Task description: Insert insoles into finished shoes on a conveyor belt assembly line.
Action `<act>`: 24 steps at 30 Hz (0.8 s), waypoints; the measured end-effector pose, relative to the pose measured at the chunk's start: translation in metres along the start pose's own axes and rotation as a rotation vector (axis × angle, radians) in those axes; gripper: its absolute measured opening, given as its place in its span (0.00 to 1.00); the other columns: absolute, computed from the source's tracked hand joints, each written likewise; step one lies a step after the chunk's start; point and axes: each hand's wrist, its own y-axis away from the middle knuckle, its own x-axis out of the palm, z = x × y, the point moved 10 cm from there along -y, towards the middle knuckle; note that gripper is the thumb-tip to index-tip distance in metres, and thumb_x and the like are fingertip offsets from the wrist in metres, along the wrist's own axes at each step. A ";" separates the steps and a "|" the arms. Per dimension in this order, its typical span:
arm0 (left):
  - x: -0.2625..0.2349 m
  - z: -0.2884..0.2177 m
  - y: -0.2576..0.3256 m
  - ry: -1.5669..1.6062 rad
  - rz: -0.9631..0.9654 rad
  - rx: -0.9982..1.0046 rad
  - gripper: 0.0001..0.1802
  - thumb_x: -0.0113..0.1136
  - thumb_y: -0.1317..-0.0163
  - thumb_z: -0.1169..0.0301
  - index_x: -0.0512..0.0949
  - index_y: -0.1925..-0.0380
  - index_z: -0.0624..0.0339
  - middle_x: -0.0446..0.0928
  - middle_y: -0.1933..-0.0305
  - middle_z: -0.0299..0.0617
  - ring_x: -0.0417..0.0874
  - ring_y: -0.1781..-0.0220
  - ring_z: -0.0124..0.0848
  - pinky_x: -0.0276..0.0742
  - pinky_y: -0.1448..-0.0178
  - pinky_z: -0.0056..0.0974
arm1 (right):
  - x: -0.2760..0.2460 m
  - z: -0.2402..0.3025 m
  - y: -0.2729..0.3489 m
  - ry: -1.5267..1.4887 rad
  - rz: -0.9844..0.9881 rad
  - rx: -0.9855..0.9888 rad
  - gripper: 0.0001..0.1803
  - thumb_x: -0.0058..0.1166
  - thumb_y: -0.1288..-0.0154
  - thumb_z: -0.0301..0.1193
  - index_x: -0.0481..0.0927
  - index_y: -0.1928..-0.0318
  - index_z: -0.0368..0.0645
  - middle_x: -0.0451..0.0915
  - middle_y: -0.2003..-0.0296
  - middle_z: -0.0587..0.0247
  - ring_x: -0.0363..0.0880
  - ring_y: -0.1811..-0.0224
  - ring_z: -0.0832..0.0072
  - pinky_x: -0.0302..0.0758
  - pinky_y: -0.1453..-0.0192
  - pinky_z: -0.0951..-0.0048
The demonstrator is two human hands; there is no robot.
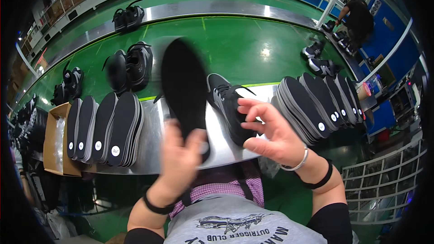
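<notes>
A black insole [183,81], smeared by motion, stands up from my left hand [178,156], which grips its heel end between thumb and fingers. To the right of it, a black and grey lace-up shoe [221,92] lies on the metal ledge [160,156], toe pointing away from me. Beside that shoe hovers my right hand [275,135], its fingers apart and slightly bent, with nothing seen in them. The raised insole and my right hand hide parts of the shoe and of whatever is next to it.
Stacks of black insoles [122,129] fill the ledge at left, beside a cardboard box [52,147]. More insole stacks [300,104] stand at right. Shoe pairs [139,65] sit on the green surface [226,45] beyond. A person [359,18] bends over shoes at far right.
</notes>
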 end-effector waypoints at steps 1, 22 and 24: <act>0.038 -0.011 0.003 -0.116 0.135 0.181 0.14 0.56 0.50 0.75 0.67 0.63 0.68 0.70 0.65 0.51 0.73 0.63 0.45 0.69 0.59 0.40 | 0.006 -0.004 -0.003 -0.060 0.004 0.050 0.20 0.57 0.51 0.23 0.63 0.58 0.43 0.59 0.44 0.57 0.62 0.45 0.72 0.60 0.43 0.71; 0.116 0.068 -0.067 -0.127 0.349 -0.093 0.14 0.60 0.56 0.68 0.67 0.75 0.64 0.72 0.78 0.43 0.73 0.74 0.35 0.69 0.68 0.35 | -0.064 -0.069 0.029 0.405 0.236 0.953 0.15 0.49 0.44 0.37 0.77 0.75 0.36 0.74 0.83 0.66 0.71 0.83 0.81 0.68 0.79 0.80; 0.117 0.060 -0.061 -0.188 0.360 -0.072 0.13 0.60 0.52 0.70 0.68 0.72 0.65 0.73 0.77 0.39 0.73 0.75 0.24 0.69 0.68 0.30 | -0.049 -0.077 0.010 0.666 0.364 0.793 0.17 0.51 0.47 0.39 0.77 0.78 0.35 0.75 0.84 0.60 0.74 0.83 0.72 0.70 0.78 0.72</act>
